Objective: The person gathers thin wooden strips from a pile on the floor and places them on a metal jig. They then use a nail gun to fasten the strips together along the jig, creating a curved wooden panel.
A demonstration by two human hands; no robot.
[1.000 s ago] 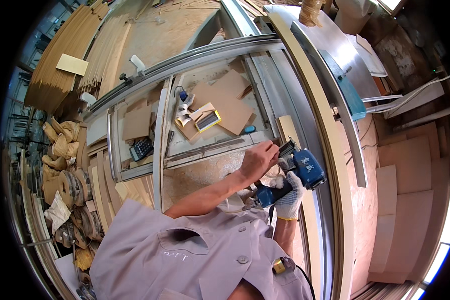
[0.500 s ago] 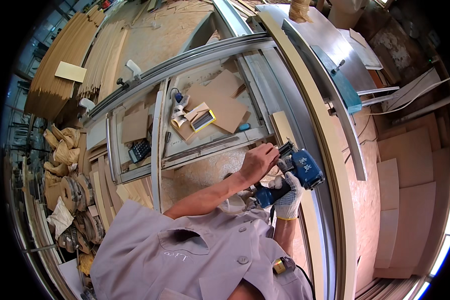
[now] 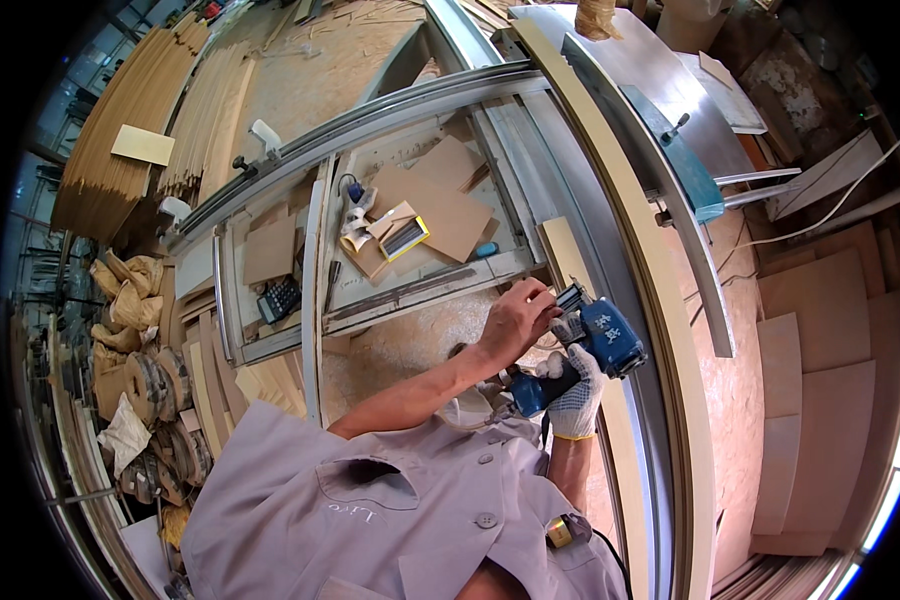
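A blue nail gun point(image 3: 612, 338) is gripped by its handle in my right hand point(image 3: 577, 400), which wears a white dotted glove. The gun lies tilted over the long rail of the metal frame. My bare left hand point(image 3: 515, 325) is beside the gun's metal magazine point(image 3: 571, 297), with fingers bent and thumb and fingertips pinched together. Whatever sits between those fingertips is too small to make out. A pale wooden strip point(image 3: 562, 250) lies just beyond the magazine.
On the framed table point(image 3: 418, 282) lie brown board pieces point(image 3: 432, 200), an open yellow-edged box point(image 3: 406, 238) of dark strips and a calculator point(image 3: 280, 300). Long wooden strips point(image 3: 620, 150) run along the right rail. Stacked boards point(image 3: 820, 420) stand at right, wood piles point(image 3: 120, 110) at far left.
My left hand's fingers have curled back slightly from the magazine, and a dark piece near them no longer shows. The nail gun has shifted very little in my right hand.
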